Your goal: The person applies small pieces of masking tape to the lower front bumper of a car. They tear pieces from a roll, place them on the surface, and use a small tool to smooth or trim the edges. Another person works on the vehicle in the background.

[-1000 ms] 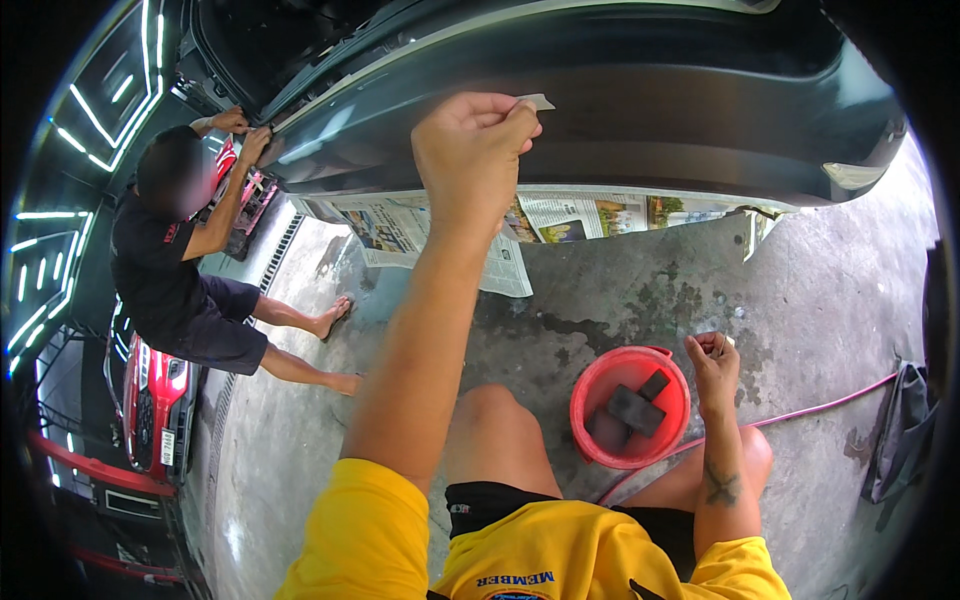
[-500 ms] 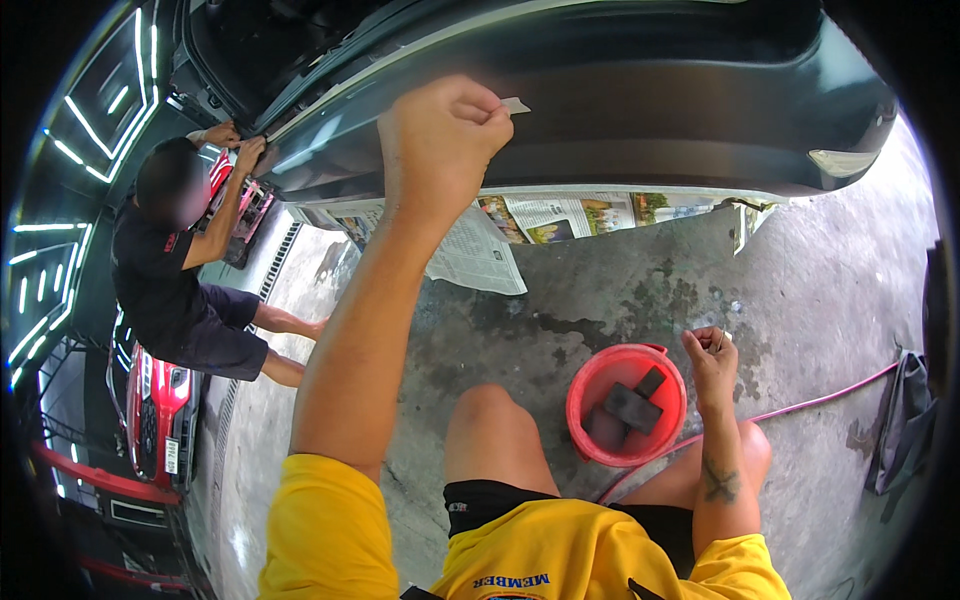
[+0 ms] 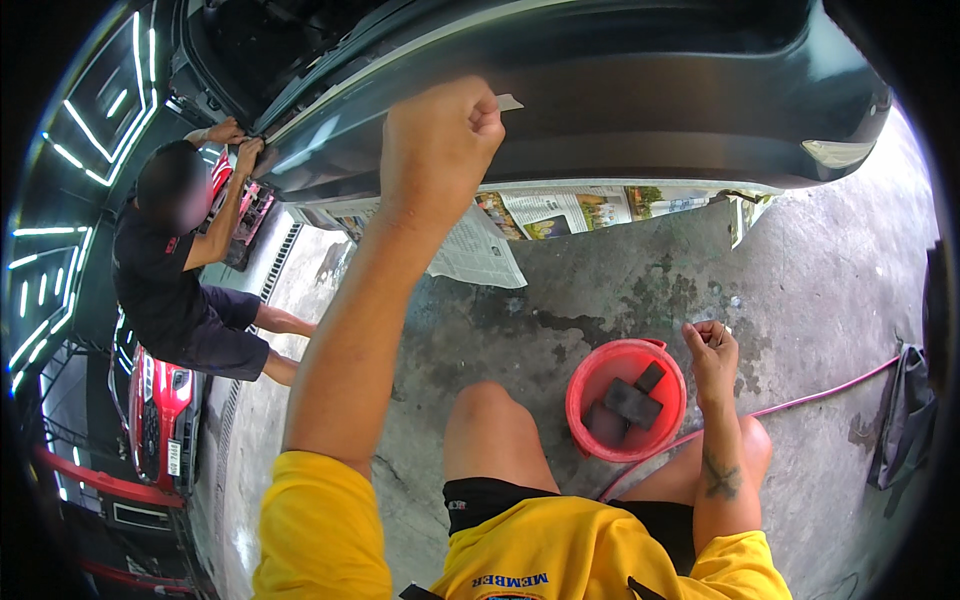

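My left hand is up at arm's reach, fist closed w/ knuckles toward me, pinching a pale strip of tape that sticks out just past the fingertips on the right side. The tape lies on the dark green car panel, and its long axis runs left-right along the panel's body line, so from the hand it leads off to the right. The left hand is the one on it; my right hand is low and well apart, above my knee, fingers curled around something small, can't tell what.

Below the left hand, newspaper sheets hang under the panel edge as masking. Just left of the right hand sits a red bucket w/ dark blocks inside, on the stained concrete floor. A pink hose trails off right of that hand.

Far left of my raised arm, another person in dark clothes crouches, both hands at the panel's far end. Nothing sits btwn my left hand and the tape's run to the right.
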The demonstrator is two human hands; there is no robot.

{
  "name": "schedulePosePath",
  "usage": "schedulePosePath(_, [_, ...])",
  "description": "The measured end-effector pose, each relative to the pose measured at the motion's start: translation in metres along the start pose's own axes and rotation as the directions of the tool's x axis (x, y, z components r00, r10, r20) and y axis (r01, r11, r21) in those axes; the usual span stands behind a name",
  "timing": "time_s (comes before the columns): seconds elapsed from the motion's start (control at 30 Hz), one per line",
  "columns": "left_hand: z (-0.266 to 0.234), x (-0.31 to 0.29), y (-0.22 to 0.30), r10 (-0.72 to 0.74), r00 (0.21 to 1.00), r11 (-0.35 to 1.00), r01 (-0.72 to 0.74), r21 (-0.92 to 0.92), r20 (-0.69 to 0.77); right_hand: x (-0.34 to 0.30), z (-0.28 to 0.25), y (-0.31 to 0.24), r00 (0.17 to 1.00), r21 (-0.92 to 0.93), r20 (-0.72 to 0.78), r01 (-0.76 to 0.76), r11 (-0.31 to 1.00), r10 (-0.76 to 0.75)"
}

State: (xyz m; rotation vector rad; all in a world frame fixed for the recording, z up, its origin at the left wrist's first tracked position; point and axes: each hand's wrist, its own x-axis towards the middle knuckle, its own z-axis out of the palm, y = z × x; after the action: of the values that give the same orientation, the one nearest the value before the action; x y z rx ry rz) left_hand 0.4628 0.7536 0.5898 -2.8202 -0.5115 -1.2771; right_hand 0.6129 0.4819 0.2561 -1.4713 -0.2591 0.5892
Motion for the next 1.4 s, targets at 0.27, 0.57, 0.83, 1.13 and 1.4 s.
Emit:
schedulePosePath(0.27, [0.034, -0.024, 0.013, -0.634, 0.721, 0.206, 0.506, -0.837, 0.280, 0.000, 0.001, 0.004, 1.000, -0.029, -0.003, 0.020, 0.999, -0.020])
schedulePosePath(0.57, [0.036, -0.020, 0.014, -0.657, 0.707, 0.180, 0.487, -0.855, 0.264, -0.004, 0.002, 0.004, 1.000, -0.045, -0.011, 0.024, 0.999, -0.024])
schedulePosePath(0.83, [0.037, -0.018, 0.015, -0.677, 0.683, 0.136, 0.481, -0.866, 0.273, -0.003, 0.002, 0.005, 1.000, -0.045, -0.008, 0.028, 0.999, -0.029])
schedulePosePath(1.13, [0.040, -0.017, 0.019, -0.703, 0.601, -0.091, 0.454, -0.886, 0.380, -0.002, -0.001, 0.003, 1.000, -0.073, -0.004, 0.027, 0.997, -0.028])
schedulePosePath(1.4, [0.040, -0.016, 0.021, -0.677, 0.540, -0.314, 0.403, -0.860, 0.500, -0.005, 0.005, 0.001, 1.000, -0.048, -0.003, 0.029, 0.998, -0.029])
